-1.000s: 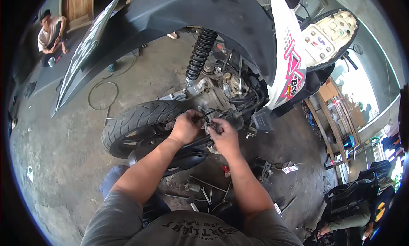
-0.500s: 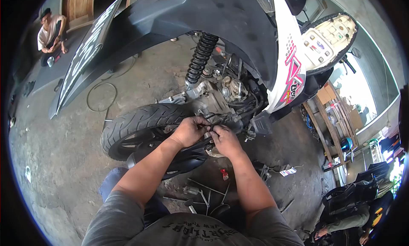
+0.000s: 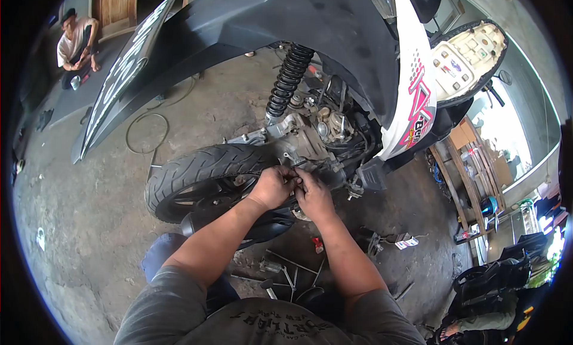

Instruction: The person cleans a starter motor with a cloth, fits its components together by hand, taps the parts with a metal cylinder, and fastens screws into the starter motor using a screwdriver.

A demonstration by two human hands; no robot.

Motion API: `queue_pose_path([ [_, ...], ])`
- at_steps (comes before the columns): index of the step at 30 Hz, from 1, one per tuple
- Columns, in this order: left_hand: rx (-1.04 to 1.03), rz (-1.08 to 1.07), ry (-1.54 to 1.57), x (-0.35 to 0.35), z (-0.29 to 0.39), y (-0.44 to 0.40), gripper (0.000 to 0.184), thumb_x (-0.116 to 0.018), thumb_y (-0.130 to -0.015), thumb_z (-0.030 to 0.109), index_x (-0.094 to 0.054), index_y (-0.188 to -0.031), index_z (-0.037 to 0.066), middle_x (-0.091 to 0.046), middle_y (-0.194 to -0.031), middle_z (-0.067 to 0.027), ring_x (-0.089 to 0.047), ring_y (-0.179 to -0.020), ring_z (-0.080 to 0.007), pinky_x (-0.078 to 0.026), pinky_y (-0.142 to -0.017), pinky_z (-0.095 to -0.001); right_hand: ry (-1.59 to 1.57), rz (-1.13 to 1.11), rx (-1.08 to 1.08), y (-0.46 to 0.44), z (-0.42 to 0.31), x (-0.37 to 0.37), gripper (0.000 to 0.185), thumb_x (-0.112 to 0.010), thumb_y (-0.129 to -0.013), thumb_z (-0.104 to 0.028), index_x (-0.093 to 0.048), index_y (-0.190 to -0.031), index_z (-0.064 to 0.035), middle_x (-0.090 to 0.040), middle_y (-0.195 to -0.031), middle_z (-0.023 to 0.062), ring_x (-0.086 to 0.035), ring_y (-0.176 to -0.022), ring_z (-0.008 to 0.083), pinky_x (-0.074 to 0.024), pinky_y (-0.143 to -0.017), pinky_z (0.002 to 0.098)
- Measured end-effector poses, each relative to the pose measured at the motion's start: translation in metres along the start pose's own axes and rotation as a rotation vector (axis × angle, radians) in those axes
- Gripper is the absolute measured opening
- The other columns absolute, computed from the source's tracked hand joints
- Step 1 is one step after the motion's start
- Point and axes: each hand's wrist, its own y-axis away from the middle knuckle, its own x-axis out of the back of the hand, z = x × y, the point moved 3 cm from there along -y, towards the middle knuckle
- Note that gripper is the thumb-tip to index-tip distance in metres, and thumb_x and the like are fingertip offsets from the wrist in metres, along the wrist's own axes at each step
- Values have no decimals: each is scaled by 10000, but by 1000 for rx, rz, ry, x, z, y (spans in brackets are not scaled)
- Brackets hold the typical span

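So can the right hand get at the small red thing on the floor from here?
Likely yes: the small red thing lies uncovered, though the right hand would first have to leave the engine.

Head-worn view; looks forward and down from above; motorbike (image 3: 322,43) near

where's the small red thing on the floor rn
In the head view, the small red item lies on the floor right of the metal tools, just left of the person's right forearm.
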Motion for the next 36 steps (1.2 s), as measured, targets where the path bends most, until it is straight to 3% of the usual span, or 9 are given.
queue_pose_path([
  [3,-108,144,-40,-5,2,3,79,-671,-914,56,-713,-939,-6,-661,-732,-41,-523,-578,-143,-473,-575,-273,167,213,321,-1,3,-5,423,-672,-814,-32,-630,-1231,-86,-688,-887,128,-632,-721,335,-506,-667,431],
  [8,-30,208,128,-5,-1,1,88,-668,-928,68,-711,-919,-8,-662,-728,-38,-512,-578,-128,-460,-562,-264,148,233,332,-9,4,-7,392,-663,-821,-40,-638,-1210,-81,-701,-923,139,-650,-742,350,-522,-672,436],
  [13,41,249,137,-5,-3,1,93,-667,-934,69,-709,-912,-11,-664,-732,-40,-509,-584,-112,-449,-560,-251,290,138,203,-9,2,-7,348,-655,-833,-52,-656,-1180,-74,-710,-920,143,-654,-746,344,-521,-671,427],
  [19,33,166,124,0,-8,-2,98,-672,-934,68,-715,-964,-15,-667,-732,-47,-537,-608,-114,-459,-580,-238,194,82,105,-7,7,-7,223,-654,-853,-78,-683,-1070,-38,-720,-903,150,-658,-749,354,-515,-668,417],
  [23,-86,-89,340,10,-7,-7,137,-679,-932,74,-715,-1027,-17,-682,-779,-64,-578,-655,-120,-476,-610,-239,-155,-11,-91,-9,17,2,138,-662,-872,-141,-674,-958,-33,-704,-801,150,-649,-703,377,-496,-625,443],
  [29,22,-186,287,11,-8,-8,197,-680,-935,101,-706,-1087,-22,-697,-877,-86,-611,-727,-113,-491,-642,-239,-173,-62,-16,-11,9,15,142,-666,-880,-158,-654,-921,-22,-701,-775,155,-636,-680,392,-487,-612,451],
  [33,186,-174,35,18,8,-3,178,-659,-927,108,-706,-1036,-25,-691,-916,-118,-625,-736,-177,-504,-657,-294,96,-22,-27,-7,-1,11,136,-675,-865,-156,-665,-940,-43,-701,-784,155,-636,-683,391,-495,-610,449],
  [34,187,-177,32,18,7,-3,178,-659,-927,108,-706,-1036,-25,-691,-916,-118,-625,-736,-177,-504,-657,-294,94,-20,-30,-7,-1,10,136,-675,-865,-156,-665,-940,-43,-701,-784,155,-636,-683,391,-495,-610,449],
  [36,-65,-132,-137,18,6,-5,152,-637,-921,102,-689,-992,-22,-681,-897,-134,-618,-726,-228,-503,-658,-333,145,31,39,-6,-3,8,138,-681,-856,-155,-666,-947,-53,-701,-792,154,-635,-683,391,-497,-607,447],
])
